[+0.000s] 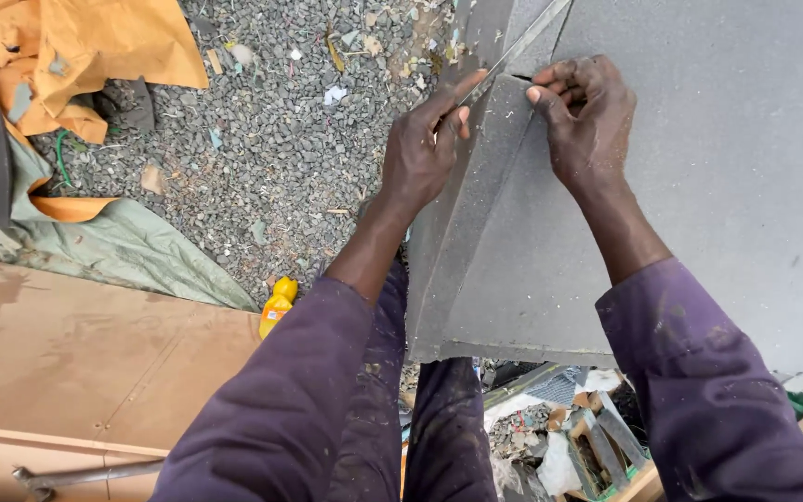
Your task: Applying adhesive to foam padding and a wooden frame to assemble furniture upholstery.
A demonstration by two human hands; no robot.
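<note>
A grey foam sheet [513, 242], dull, speckled and folded along a crease, lay under both hands. The left hand [420, 153] gripped a thin metal blade [513, 51] at the cut; right hand [587, 116] fingers [550, 98] pinched the sheet's slit edge.

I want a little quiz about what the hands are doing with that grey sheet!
1. True or false: the left hand presses a thin blade against the grey sheet.
2. What colour is the bottle on the gravel? A) blue B) yellow C) white
3. Fill in: the right hand rests on the ____ sheet.

Key: 1 true; 2 B; 3 grey.
</note>
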